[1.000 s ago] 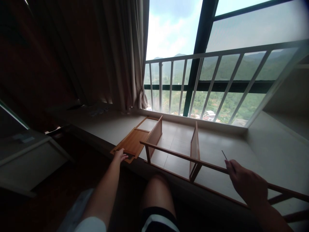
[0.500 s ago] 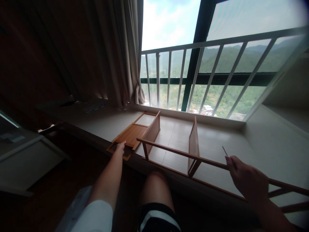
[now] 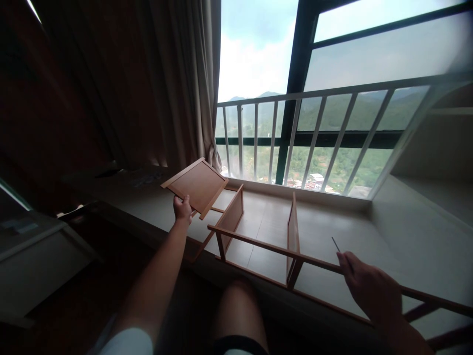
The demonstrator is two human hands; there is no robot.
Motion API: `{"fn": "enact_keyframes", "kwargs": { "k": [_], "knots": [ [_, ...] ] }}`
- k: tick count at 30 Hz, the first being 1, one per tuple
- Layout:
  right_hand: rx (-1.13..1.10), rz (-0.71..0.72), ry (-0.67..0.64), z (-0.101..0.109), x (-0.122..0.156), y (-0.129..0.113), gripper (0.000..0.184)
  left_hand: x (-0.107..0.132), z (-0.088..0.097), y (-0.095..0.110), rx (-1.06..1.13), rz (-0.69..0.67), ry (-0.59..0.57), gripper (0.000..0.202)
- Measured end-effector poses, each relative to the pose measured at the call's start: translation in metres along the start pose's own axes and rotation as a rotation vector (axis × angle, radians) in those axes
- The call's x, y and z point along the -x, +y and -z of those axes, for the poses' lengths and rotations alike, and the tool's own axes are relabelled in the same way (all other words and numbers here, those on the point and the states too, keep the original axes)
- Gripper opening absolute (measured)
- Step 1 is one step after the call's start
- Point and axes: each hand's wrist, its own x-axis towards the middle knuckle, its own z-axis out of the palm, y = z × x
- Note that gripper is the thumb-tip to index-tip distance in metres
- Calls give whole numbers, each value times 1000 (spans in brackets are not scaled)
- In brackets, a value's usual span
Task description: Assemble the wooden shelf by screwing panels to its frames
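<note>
My left hand [image 3: 183, 209] is closed on the near edge of a wooden shelf panel [image 3: 195, 186], which is tilted up above the ledge. Beneath the panel, a thin wooden frame [image 3: 205, 241] lies partly hidden. Lying on its side along the ledge is a long wooden rack [image 3: 254, 239] with two upright shelf boards across it. At the right my right hand [image 3: 373, 286] is closed around a tool whose thin dark metal shaft [image 3: 335, 244] sticks out past the thumb; its handle is hidden in my fist. That hand is over the rack's long upper rail.
The pale window ledge [image 3: 266, 212] runs below a white railing [image 3: 266, 101] and a window. A grey curtain [image 3: 199, 88] hangs at the left. A pale piece of furniture [image 3: 33, 261] stands at the lower left. My knee [image 3: 240, 305] is against the ledge's front.
My left hand has taken hold of the shelf panel and raised it off the frame, tilting it. My right hand still grips the tool. The view has tipped slightly upward.
</note>
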Motion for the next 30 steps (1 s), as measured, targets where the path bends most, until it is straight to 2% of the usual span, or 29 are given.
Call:
{"fn": "enact_keyframes", "kwargs": {
  "k": [3, 7, 9, 12, 15, 17, 20, 23, 26, 30],
  "knots": [
    [-34, 23, 41, 1, -2, -4, 39, 2, -28, 39, -20, -151, 28, 20],
    [-176, 9, 56, 5, -6, -11, 40, 27, -61, 85, 40, -248, -11, 31],
    [-328, -42, 37, 8, -10, -12, 41, 48, -76, 104, 99, -291, -56, 35],
    [-731, -191, 32, 18, -18, -10, 41, 87, -99, 128, 206, -307, -136, 36],
    [-1125, -322, 160, 29, -28, -1, 37, 132, -120, 147, 340, -228, -193, 39],
    [-1252, -334, 251, 36, -32, 9, 30, 161, -134, 156, 426, -150, -243, 41],
    [-1265, -284, 312, 47, -33, 27, 27, 199, -152, 165, 491, -27, -345, 44],
    [-1227, -239, 294, 57, -31, 46, 33, 234, -168, 172, 501, 61, -427, 44],
    [-1135, -307, 224, 66, -33, 63, 29, 267, -181, 181, 480, 43, -472, 39],
    [-998, -460, 233, 74, -40, 84, 44, 307, -193, 191, 383, -34, -534, 37]
  ]
}}
